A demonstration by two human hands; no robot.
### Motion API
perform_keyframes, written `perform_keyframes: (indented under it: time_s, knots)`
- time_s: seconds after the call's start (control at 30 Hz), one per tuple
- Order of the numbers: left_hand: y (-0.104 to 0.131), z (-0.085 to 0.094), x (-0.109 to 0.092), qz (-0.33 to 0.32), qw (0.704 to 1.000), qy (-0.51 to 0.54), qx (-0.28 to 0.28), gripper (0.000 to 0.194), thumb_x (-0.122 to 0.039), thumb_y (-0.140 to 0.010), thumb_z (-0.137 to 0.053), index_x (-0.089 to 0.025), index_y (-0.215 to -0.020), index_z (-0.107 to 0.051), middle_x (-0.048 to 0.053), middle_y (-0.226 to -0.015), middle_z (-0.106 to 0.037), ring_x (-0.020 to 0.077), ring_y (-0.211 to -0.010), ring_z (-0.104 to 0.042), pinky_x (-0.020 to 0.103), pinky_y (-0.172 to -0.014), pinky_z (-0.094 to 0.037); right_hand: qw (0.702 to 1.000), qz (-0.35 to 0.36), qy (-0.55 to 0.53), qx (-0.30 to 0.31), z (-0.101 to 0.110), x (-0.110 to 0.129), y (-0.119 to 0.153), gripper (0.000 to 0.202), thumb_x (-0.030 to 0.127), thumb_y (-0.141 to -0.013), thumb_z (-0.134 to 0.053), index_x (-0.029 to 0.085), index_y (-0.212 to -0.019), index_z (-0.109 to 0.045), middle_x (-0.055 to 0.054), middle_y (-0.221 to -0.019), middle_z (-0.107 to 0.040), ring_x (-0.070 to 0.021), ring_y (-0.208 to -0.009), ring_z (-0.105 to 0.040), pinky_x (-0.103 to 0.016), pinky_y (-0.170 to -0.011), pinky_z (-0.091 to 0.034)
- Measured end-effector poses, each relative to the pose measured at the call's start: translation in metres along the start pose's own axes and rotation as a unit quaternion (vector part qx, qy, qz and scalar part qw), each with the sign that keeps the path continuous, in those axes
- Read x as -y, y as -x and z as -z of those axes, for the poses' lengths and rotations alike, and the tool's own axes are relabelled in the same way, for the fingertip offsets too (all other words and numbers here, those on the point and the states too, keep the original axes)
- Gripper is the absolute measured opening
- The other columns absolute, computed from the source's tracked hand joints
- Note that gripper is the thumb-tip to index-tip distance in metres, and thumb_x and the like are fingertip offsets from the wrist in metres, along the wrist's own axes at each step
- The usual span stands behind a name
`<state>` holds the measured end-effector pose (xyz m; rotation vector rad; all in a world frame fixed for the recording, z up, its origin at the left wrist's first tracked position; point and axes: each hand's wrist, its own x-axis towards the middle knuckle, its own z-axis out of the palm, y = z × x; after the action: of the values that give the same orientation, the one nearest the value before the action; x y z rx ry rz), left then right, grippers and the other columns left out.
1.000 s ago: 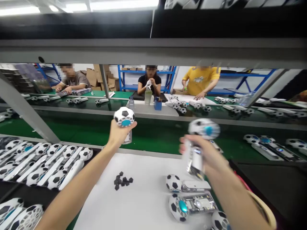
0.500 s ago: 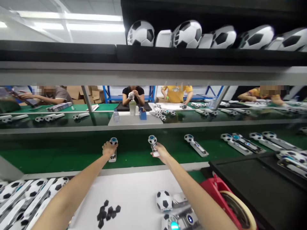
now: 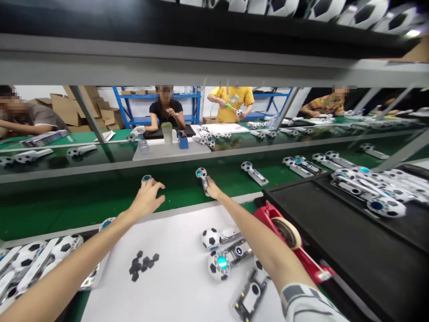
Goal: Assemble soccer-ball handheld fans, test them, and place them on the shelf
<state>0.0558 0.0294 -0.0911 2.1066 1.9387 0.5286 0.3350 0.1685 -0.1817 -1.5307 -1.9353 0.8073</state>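
My left hand (image 3: 146, 199) lies with fingers spread over a football-headed handheld device (image 3: 146, 178) on the green conveyor belt (image 3: 83, 201); only the device's round head with its blue centre shows past my fingertips. To the right, my right hand (image 3: 212, 191) reaches onto the belt and its fingers close on the white handle of a second such device (image 3: 202, 175), which lies flat on the belt. Both arms stretch forward over the white mat (image 3: 181, 286).
On the mat lie several small black pieces (image 3: 142, 264) and more football devices (image 3: 218, 263). A red tape dispenser (image 3: 291, 236) stands right of my forearm. Black trays of devices sit at right (image 3: 375, 201) and left (image 3: 43, 257). A steel shelf beam (image 3: 214, 67) runs overhead; people work across the belt.
Both hands carried the devices from above the mat out to the belt and lowered them. My left fingers have now spread open over its device. The view shifted left and down.
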Motion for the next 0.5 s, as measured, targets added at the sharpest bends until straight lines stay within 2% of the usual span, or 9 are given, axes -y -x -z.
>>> perform_keyframes:
  time_s: [0.13,0.27,0.37,0.43,0.5]
  knots:
    - [0.028,-0.013,-0.062,-0.097,0.991,0.001,0.088,0.033,-0.031,-0.087,-0.054,-0.021,-0.118,-0.06,0.01,-0.122,-0.053,0.0294,-0.117,-0.047,0.045,-0.1,-0.043,0.998,-0.024,0.057,-0.003,0.024,0.016,0.017,0.032,0.032,-0.097,-0.061,0.016,-0.125,-0.058,-0.01,-0.122,-0.061,-0.0224,-0.102,-0.064,-0.042,-0.086,-0.057]
    - [0.065,-0.025,-0.118,-0.174,0.973,0.003,0.15,0.034,-0.03,-0.089,-0.052,-0.02,-0.121,-0.059,0.01,-0.121,-0.057,0.029,-0.113,-0.052,0.046,-0.099,-0.045,0.993,-0.008,0.119,-0.019,0.053,0.036,0.053,0.034,0.031,-0.096,-0.063,0.016,-0.126,-0.058,-0.011,-0.129,-0.058,-0.0265,-0.113,-0.06,-0.049,-0.095,-0.052]
    - [0.095,-0.037,-0.154,-0.216,0.96,0.003,0.18,0.03,-0.025,-0.093,-0.046,-0.016,-0.117,-0.061,0.012,-0.116,-0.06,0.0304,-0.108,-0.058,0.047,-0.094,-0.049,0.988,0.037,0.149,-0.022,0.079,0.048,0.108,0.033,0.026,-0.095,-0.062,0.017,-0.127,-0.058,-0.011,-0.136,-0.054,-0.0285,-0.125,-0.052,-0.052,-0.104,-0.044]
    - [0.117,-0.05,-0.176,-0.241,0.949,0.0,0.203,0.027,-0.021,-0.093,-0.043,-0.013,-0.109,-0.064,0.013,-0.107,-0.064,0.0314,-0.1,-0.063,0.049,-0.089,-0.053,0.985,0.056,0.161,-0.029,0.097,0.052,0.16,0.033,0.021,-0.096,-0.057,0.02,-0.129,-0.058,-0.008,-0.136,-0.055,-0.0257,-0.129,-0.049,-0.045,-0.109,-0.039]
    - [0.14,-0.07,-0.197,-0.252,0.942,-0.007,0.22,0.026,-0.02,-0.093,-0.045,-0.011,-0.106,-0.066,0.015,-0.102,-0.067,0.0332,-0.094,-0.066,0.05,-0.082,-0.056,0.984,0.031,0.17,-0.053,0.11,0.049,0.217,0.03,0.024,-0.098,-0.05,0.022,-0.127,-0.058,-0.008,-0.131,-0.057,-0.0255,-0.123,-0.054,-0.04,-0.105,-0.042]
